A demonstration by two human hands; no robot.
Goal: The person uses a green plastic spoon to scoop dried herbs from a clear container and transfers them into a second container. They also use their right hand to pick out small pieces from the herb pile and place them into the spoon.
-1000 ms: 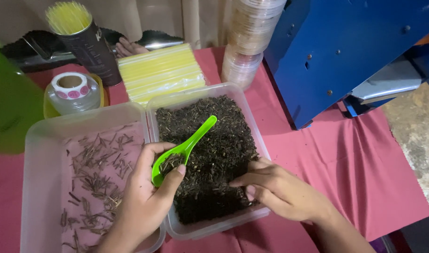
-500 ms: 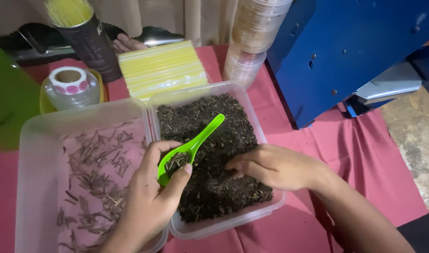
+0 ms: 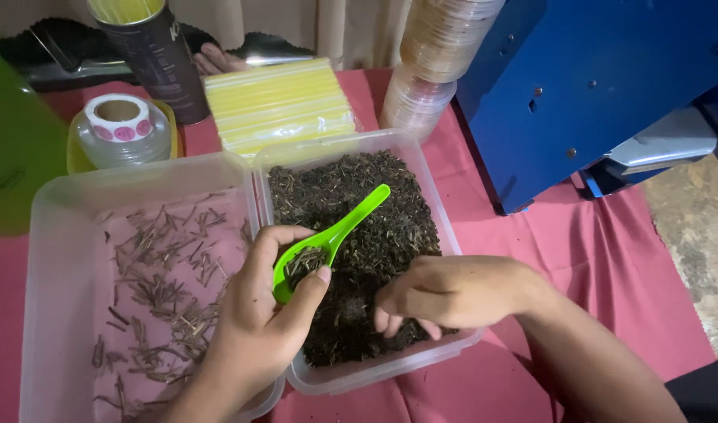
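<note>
The left hand (image 3: 261,329) grips a bright green plastic scoop (image 3: 328,243) holding dark dried leaves, handle pointing to 2 o'clock above the clear plastic tub of dark leaves (image 3: 433,176). The right hand (image 3: 453,294), fingers curled, digs in that tub; a clear tub of pale stems (image 3: 41,258) sits at 9 o'clock

left hand (image 3: 261,329): fingers curled shut (thumb up) | right hand (image 3: 453,294): palm down, fingertips bent
</note>
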